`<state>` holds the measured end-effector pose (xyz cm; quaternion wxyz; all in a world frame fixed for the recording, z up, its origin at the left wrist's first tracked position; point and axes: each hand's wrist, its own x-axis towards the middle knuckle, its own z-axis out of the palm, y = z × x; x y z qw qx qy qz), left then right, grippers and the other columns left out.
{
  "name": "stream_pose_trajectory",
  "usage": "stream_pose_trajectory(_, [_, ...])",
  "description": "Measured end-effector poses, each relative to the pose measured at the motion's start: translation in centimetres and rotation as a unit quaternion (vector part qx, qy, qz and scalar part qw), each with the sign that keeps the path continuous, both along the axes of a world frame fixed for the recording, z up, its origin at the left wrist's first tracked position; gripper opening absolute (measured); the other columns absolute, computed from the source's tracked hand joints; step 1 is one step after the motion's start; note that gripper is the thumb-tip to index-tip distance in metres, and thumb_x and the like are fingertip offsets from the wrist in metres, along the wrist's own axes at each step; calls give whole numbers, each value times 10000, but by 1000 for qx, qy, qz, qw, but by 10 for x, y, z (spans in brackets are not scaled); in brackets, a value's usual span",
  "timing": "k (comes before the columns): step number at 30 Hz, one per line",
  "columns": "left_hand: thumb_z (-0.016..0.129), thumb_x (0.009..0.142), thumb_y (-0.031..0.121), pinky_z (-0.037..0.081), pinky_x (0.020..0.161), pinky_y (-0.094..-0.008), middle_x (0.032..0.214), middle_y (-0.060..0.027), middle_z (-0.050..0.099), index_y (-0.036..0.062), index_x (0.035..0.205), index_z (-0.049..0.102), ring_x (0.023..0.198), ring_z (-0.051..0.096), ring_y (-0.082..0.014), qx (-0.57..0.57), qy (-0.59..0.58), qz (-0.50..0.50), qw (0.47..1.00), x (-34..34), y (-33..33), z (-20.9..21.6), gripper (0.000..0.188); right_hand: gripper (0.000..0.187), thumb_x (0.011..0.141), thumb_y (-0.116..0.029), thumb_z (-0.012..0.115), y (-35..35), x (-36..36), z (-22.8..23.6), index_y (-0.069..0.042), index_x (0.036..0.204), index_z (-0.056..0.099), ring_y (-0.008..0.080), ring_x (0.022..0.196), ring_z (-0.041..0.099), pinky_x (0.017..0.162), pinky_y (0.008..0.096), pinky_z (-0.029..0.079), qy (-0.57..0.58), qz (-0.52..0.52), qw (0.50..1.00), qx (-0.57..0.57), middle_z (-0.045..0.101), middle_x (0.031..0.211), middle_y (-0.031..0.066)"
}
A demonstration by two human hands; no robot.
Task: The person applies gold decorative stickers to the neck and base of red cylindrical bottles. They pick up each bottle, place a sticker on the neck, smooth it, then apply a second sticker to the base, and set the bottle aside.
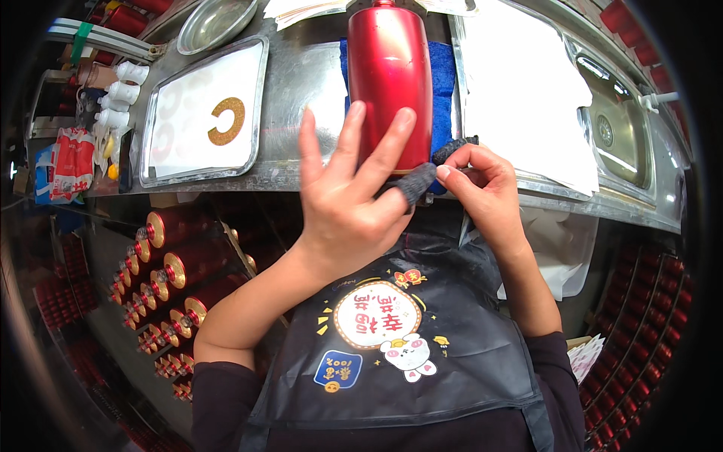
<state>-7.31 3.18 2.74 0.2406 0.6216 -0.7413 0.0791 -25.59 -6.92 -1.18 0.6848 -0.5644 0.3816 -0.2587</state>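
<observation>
A glossy red bottle [390, 83] lies on a blue cloth [443, 83], its base toward me. My left hand [354, 188] is over the lower part of the bottle with its fingers spread; a dark grey finger cover is on its thumb. At the right of the bottle's base, my right hand [486, 188] pinches with thumb and forefinger beside the left thumb. Another dark grey finger cover [456, 148] shows by the right fingers. Whatever the pinch holds is too small or hidden to make out. Left of the bottle, a gold C-shaped decal [227, 121] lies on a white sheet in a metal tray [260, 98].
White paper sheets [520, 98] cover the bench to the right, beside a metal basin [621, 120]. A metal bowl [215, 26] stands at the back left. White small bottles [120, 94] and a red packet [73, 162] are farther left. Red bottles [188, 226] are stacked below the bench.
</observation>
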Motion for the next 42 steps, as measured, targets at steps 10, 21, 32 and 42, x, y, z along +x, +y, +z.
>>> stream_pose_trajectory(10, [909, 690, 169, 283, 1153, -649, 1455, -220, 572, 6, 1269, 686, 1307, 589, -374, -23, 215, 40, 975, 21, 6, -36, 641, 111, 873, -77, 768, -3, -5, 18, -11, 837, 686, -12, 679, 498, 601, 169, 357, 31, 30, 999, 11, 559, 880, -44])
stream_pose_trajectory(21, [860, 787, 152, 224, 1174, -643, 1480, -249, 540, -3, 1060, 758, 1242, 635, -347, -9, 207, 59, 977, 21, 43, -58, 331, 116, 863, -67, 764, -3, -15, 34, -14, 814, 673, -13, 639, 455, 563, 179, 307, 77, 22, 992, -101, 532, 839, -50])
stream_pose_trajectory(32, [831, 791, 83, 226, 1171, -663, 1483, -268, 526, 2, 1150, 737, 1319, 585, -368, -17, 117, 14, 993, 19, 30, -37, 380, 114, 871, -76, 758, -7, -12, 13, -12, 824, 676, -6, 647, 487, 574, 181, 350, 66, 15, 995, -78, 563, 842, -36])
stream_pose_trajectory(42, [852, 676, 55, 206, 1178, -648, 1456, -230, 571, 148, 1189, 767, 1354, 548, -417, -27, 12, 11, 1000, -3, 2, -22, 528, 131, 858, -121, 768, -9, -6, 6, -15, 834, 695, 19, 614, 444, 550, 218, 340, 72, 16, 994, -74, 544, 790, -30])
